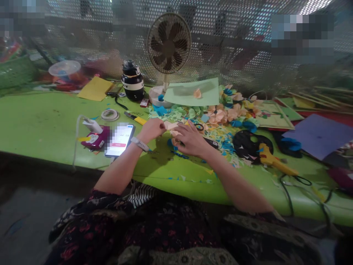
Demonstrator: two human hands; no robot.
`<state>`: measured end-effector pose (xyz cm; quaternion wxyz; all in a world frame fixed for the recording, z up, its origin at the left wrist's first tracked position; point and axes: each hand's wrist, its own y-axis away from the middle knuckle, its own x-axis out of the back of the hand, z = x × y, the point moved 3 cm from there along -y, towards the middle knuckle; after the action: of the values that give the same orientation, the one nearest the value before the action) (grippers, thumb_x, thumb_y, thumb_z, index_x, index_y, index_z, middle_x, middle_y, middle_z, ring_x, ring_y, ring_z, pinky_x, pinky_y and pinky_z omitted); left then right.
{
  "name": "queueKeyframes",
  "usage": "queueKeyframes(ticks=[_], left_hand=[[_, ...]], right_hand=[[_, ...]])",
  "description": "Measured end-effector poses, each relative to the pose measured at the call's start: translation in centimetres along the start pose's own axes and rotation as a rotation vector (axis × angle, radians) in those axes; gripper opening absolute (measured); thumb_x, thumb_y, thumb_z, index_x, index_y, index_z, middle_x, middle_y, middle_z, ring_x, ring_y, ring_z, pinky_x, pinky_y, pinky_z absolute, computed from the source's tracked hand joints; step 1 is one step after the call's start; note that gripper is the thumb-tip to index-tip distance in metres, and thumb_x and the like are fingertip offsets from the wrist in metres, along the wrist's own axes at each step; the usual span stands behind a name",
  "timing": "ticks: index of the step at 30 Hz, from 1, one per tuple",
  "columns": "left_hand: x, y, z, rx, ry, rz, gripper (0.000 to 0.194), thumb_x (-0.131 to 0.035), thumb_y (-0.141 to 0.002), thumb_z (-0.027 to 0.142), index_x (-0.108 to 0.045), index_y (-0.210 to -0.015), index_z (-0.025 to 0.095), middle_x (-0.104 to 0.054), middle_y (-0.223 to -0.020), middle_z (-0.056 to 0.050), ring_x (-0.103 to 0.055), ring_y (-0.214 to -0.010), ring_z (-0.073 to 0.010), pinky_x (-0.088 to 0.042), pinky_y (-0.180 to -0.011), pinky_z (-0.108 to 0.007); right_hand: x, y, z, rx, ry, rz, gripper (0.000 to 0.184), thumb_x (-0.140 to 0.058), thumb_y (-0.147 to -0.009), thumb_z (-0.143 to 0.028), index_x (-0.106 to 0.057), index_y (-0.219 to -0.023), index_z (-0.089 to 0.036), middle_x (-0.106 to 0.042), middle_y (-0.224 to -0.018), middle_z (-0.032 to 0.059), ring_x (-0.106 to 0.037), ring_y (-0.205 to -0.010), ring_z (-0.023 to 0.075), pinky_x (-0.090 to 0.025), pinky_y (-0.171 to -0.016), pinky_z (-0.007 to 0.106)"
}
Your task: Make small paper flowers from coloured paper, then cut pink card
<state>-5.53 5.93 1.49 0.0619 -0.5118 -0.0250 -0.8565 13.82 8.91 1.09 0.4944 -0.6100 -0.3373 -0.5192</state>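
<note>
A small strip of pale peach paper (172, 126) is between my hands, above the green table. My left hand (154, 129), with a pale watch on the wrist, is closed with its fingertips pinched at the left end of the paper. My right hand (191, 140) is bent over the paper's right side, its fingers curled and touching it; another bit of peach paper shows under them. Blue paper scraps lie just below the right hand. Behind the fingers, scissors (199, 127) are partly hidden. A yellow cutter knife (140, 120) lies beyond my left hand.
Peach paper flowers (220, 113) and shredded paper spread behind and right. A yellow glue gun (275, 162) trails a cable at right. A lit phone (119, 140) and purple socket box (95, 140) lie left. A fan (168, 43) and black bottle (132, 81) stand behind.
</note>
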Motion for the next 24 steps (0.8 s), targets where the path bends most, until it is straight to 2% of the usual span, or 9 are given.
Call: queueKeyframes(ticks=[4,7,9,12,15,18,21,24], left_hand=[[0.1,0.0,0.1,0.001,0.003,0.041,0.017,-0.066,-0.083,0.029,-0.076,-0.085,0.016,-0.076,-0.080,-0.011,-0.071,-0.077,-0.0258,-0.050,-0.074,-0.035],[0.1,-0.2,0.0,-0.015,0.094,0.092,0.013,-0.068,-0.081,0.028,-0.074,-0.078,0.016,-0.074,-0.073,-0.010,-0.071,-0.076,-0.0253,-0.051,-0.073,-0.035],[0.3,-0.2,0.1,-0.037,0.231,0.157,0.013,-0.068,-0.081,0.027,-0.072,-0.078,0.016,-0.074,-0.073,-0.008,-0.070,-0.074,-0.0227,-0.052,-0.070,-0.033],[0.5,-0.1,0.7,-0.078,0.584,0.212,0.019,-0.065,-0.086,0.033,-0.072,-0.088,0.015,-0.076,-0.083,-0.008,-0.071,-0.072,-0.0179,-0.055,-0.067,-0.029],[0.6,0.4,1.9,-0.135,0.898,0.101,0.030,-0.065,-0.089,0.044,-0.072,-0.097,0.016,-0.076,-0.088,-0.008,-0.073,-0.075,-0.0159,-0.057,-0.068,-0.026],[0.7,1.0,2.8,-0.202,0.991,-0.017,0.037,-0.070,-0.086,0.047,-0.073,-0.108,0.018,-0.076,-0.089,-0.007,-0.074,-0.079,-0.0161,-0.058,-0.069,-0.025],[0.3,1.4,3.3,-0.272,1.010,-0.109,0.042,-0.076,-0.081,0.041,-0.072,-0.117,0.019,-0.075,-0.085,-0.005,-0.071,-0.073,-0.0144,-0.059,-0.069,-0.026],[-0.2,1.5,3.6,-0.328,1.031,-0.130,0.050,-0.083,-0.074,0.034,-0.070,-0.120,0.018,-0.073,-0.077,-0.001,-0.068,-0.067,-0.0129,-0.058,-0.067,-0.025]], right_hand=[[-0.2,-0.1,0.3,-0.002,-0.074,0.002,0.027,-0.056,-0.086,-0.017,-0.075,-0.104,-0.021,-0.065,-0.137,0.0103,-0.049,-0.137,0.0321,-0.024,-0.120,0.060],[0.6,-0.3,0.5,0.008,-0.204,0.038,0.023,-0.055,-0.086,-0.017,-0.075,-0.096,-0.021,-0.069,-0.129,0.0098,-0.054,-0.131,0.0300,-0.030,-0.117,0.057],[1.7,-0.3,0.9,-0.017,-0.317,0.113,0.019,-0.055,-0.086,-0.019,-0.074,-0.086,-0.022,-0.072,-0.121,0.0089,-0.058,-0.125,0.0284,-0.037,-0.112,0.053],[3.3,-0.1,2.2,-0.200,-0.530,0.264,0.014,-0.058,-0.084,-0.023,-0.071,-0.083,-0.022,-0.075,-0.110,0.0090,-0.065,-0.111,0.0265,-0.045,-0.103,0.049],[3.3,0.2,3.6,-0.440,-0.843,0.263,0.012,-0.062,-0.079,-0.026,-0.070,-0.085,-0.020,-0.075,-0.095,0.0068,-0.069,-0.091,0.0228,-0.052,-0.091,0.043],[2.8,0.3,4.3,-0.591,-1.105,0.178,0.011,-0.066,-0.075,-0.025,-0.069,-0.083,-0.019,-0.072,-0.081,0.0029,-0.067,-0.076,0.0178,-0.055,-0.081,0.037],[3.0,0.4,4.5,-0.626,-1.205,0.193,0.007,-0.068,-0.073,-0.021,-0.069,-0.079,-0.019,-0.070,-0.076,0.0003,-0.064,-0.071,0.0139,-0.054,-0.078,0.032],[3.6,0.3,4.2,-0.571,-1.227,0.169,0.006,-0.069,-0.071,-0.018,-0.070,-0.078,-0.018,-0.071,-0.076,-0.0006,-0.064,-0.071,0.0120,-0.053,-0.077,0.029]])
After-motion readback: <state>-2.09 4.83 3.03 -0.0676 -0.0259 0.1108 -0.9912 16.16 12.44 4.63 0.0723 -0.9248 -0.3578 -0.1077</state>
